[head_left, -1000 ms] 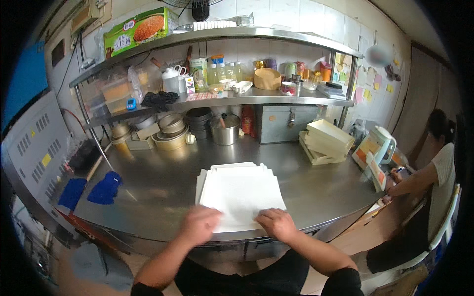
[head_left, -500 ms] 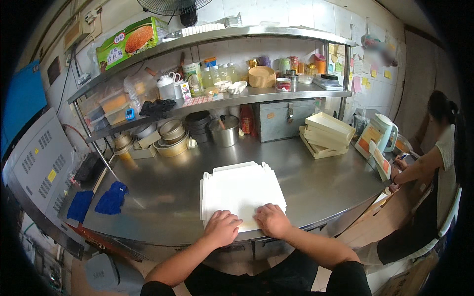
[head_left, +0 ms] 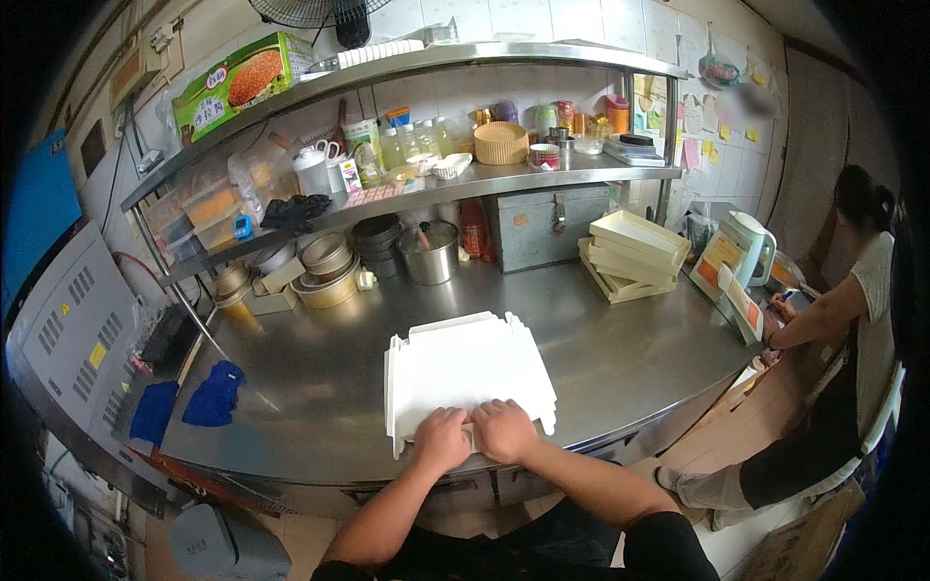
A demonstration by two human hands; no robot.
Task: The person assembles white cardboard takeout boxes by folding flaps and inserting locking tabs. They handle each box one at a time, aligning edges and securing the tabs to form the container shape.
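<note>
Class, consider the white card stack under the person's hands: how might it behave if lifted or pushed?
The white card stack is probably fairly stiff, since it lies mostly flat with crisp edges. It is likely light for its size, as it looks thin. Pushed sideways, it may slide apart in layers: its edges are staggered and no binding shows.

The sheets (head_left: 470, 363) are white, the cloths (head_left: 213, 395) blue.

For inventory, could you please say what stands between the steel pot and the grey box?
In the head view, a red bottle and a small pale item.
</note>
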